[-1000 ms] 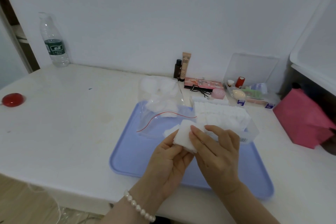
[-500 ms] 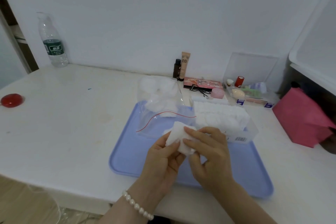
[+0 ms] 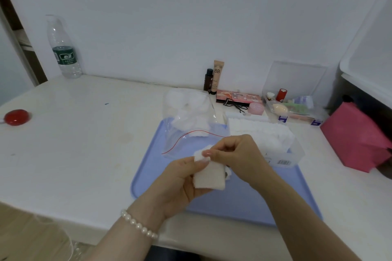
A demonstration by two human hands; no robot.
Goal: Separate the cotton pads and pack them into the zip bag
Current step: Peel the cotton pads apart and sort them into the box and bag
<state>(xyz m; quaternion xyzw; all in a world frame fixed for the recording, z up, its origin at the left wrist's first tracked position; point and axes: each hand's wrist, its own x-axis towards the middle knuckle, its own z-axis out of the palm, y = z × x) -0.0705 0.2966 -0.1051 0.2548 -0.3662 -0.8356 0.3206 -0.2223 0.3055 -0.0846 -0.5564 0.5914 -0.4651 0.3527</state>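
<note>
Over the blue tray (image 3: 244, 207), my left hand (image 3: 178, 184) holds a small stack of white square cotton pads (image 3: 209, 177) between thumb and fingers. My right hand (image 3: 237, 157) pinches the top corner of that stack with its fingertips. Just beyond the hands lies the clear zip bag (image 3: 188, 131) with a red seal line, mouth toward me, several separated pads inside at its far end. A clear box (image 3: 294, 154) packed with a row of cotton pads (image 3: 258, 131) sits on the tray's right rear.
A water bottle (image 3: 63, 48) stands at the back left and a red round object (image 3: 16, 117) at the left edge. Cosmetics tubes (image 3: 216, 76), a palette and a clear organiser (image 3: 294, 104) line the wall. A pink box (image 3: 356, 140) sits at the right.
The pad stack has come nearer to me and lower over the tray. My right hand went from lying flat on the stack to pinching its top corner.
</note>
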